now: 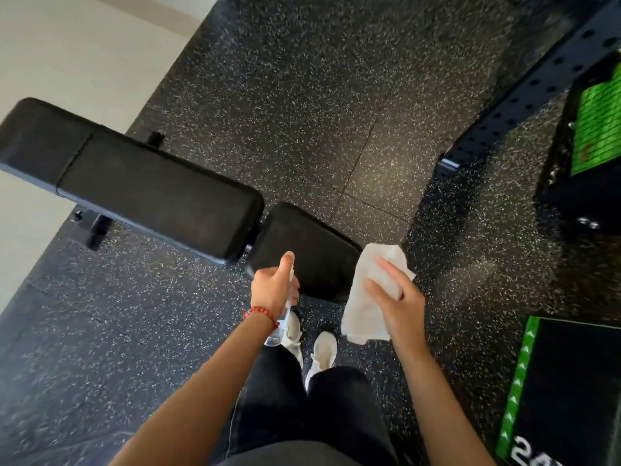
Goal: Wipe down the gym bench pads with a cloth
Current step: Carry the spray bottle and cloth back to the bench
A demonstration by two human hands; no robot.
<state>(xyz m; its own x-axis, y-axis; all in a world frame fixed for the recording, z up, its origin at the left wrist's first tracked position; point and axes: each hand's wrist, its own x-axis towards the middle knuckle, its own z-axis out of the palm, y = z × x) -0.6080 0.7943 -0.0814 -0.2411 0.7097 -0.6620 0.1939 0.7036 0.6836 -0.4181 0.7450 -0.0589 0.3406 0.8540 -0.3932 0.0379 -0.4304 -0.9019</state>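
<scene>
Bare forearms, red bead bracelet, black trousers, white shoes

Only one piece of lettering can be made out: large white characters on the black mat with the green arrow border, at the lower right. They are cut off by the frame edge and cannot be read as a word.

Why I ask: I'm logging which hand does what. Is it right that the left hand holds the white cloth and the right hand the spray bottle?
No, the hands are swapped. The head view shows the right hand holding the white cloth and the left hand the spray bottle.
</scene>
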